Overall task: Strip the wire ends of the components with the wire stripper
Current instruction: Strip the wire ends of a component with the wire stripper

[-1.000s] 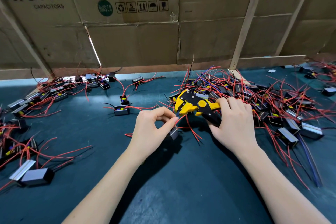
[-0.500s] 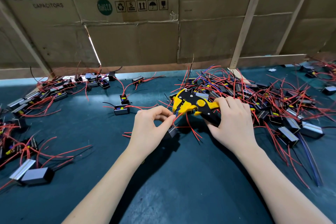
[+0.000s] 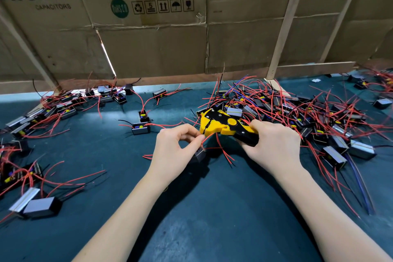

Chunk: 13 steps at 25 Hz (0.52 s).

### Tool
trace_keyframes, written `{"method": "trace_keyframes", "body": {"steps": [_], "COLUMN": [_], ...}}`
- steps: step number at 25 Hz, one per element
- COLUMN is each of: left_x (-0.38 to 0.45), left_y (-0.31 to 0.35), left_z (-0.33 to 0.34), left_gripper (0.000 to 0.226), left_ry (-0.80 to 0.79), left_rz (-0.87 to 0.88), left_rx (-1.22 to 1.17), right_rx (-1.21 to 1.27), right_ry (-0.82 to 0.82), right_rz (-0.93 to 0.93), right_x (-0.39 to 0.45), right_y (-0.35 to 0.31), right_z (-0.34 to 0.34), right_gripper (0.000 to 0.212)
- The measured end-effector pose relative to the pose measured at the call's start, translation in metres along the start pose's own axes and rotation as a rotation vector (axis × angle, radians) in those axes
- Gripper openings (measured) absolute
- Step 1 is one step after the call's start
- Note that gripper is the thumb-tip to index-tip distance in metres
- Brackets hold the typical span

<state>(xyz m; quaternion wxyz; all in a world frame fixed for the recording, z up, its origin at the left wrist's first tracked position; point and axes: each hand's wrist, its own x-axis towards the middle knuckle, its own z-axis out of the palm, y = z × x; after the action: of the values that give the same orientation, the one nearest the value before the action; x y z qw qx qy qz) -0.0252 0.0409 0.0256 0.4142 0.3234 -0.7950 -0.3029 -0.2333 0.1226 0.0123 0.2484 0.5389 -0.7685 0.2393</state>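
Feeding a red wire point(image 3: 207, 138) into the stripper point(image 3: 223, 125) at mid-frame, I have my right hand point(image 3: 274, 144) clamped on its handles and my left hand point(image 3: 176, 149) pinching the wire, the component point(image 3: 200, 154) hanging just below. Next, I judge, squeeze firmly with the end seated. The cardboard point(image 3: 159, 38) along the top reads "AiSHi CAPACITORS" and "RoHS 2.0".

My view: a dark blue-green table top point(image 3: 212, 219) with a wall of flat brown cardboard boxes point(image 3: 161, 49) behind it.

I see pale wooden slats point(image 3: 282, 27) leaning across the cardboard. Big black letters and small shipping signs are printed on it. Bright light comes through a thin slanted gap point(image 3: 106, 55) and under the cardboard's bottom edge on the left.
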Motion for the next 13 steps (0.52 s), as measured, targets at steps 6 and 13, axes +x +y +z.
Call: {"method": "trace_keyframes", "body": {"steps": [6,13], "left_x": [0.002,0.0], "left_y": [-0.003,-0.005], "left_z": [0.001,0.001], "left_gripper": [0.016,0.015], "left_ry": [-0.097,-0.071], "left_rz": [-0.116,-0.123], "left_rx": [-0.013,-0.043], "right_rx": [0.02,0.044], "right_ry": [0.02,-0.037], "right_rz": [0.115,0.07], "right_x": [0.001,0.0], "right_y": [0.009,0.01], "right_z": [0.009,0.009], "right_gripper": [0.055,0.054]}}
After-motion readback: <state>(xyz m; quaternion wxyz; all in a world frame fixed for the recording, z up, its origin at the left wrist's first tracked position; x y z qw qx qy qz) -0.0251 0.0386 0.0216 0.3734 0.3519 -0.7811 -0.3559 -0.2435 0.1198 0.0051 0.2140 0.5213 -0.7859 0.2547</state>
